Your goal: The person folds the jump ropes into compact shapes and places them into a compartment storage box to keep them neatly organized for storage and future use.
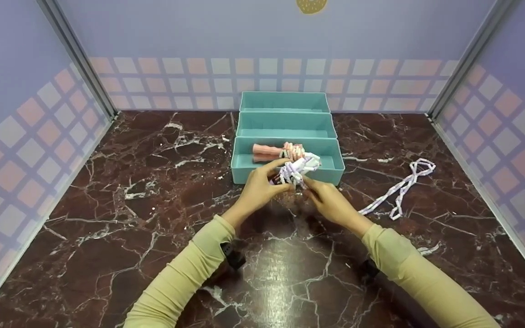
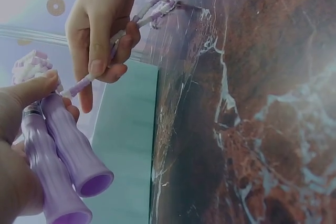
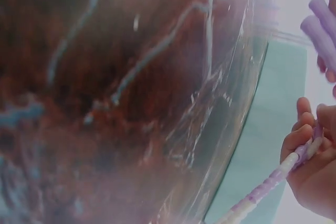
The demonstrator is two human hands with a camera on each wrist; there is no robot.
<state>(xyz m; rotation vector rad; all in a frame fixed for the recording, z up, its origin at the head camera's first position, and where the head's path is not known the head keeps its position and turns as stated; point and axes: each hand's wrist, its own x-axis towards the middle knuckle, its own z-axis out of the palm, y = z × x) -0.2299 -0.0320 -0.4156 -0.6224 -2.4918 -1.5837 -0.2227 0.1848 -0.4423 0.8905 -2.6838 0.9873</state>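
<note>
My left hand [image 1: 261, 180] grips a purple-and-white beaded jump rope [image 1: 295, 169] at the front of the teal box. In the left wrist view its two purple handles [image 2: 73, 142] lie side by side in that hand, with a bundle of beaded rope [image 2: 34, 69] above the thumb. My right hand [image 1: 331, 200] holds the rope between thumb and fingers, a short way from the bundle. From there, the loose length [image 1: 399, 187] trails rightward over the table. A pink jump rope [image 1: 267, 151] lies in the box's front compartment, partly hidden by the purple-and-white one.
The teal box [image 1: 288, 138] has three compartments in a row and stands toward the back wall. Its middle and rear sections show bare inner walls. Dark red marbled tabletop [image 1: 153, 255] spreads around it, with tile-patterned panels [image 1: 25, 118] on three sides.
</note>
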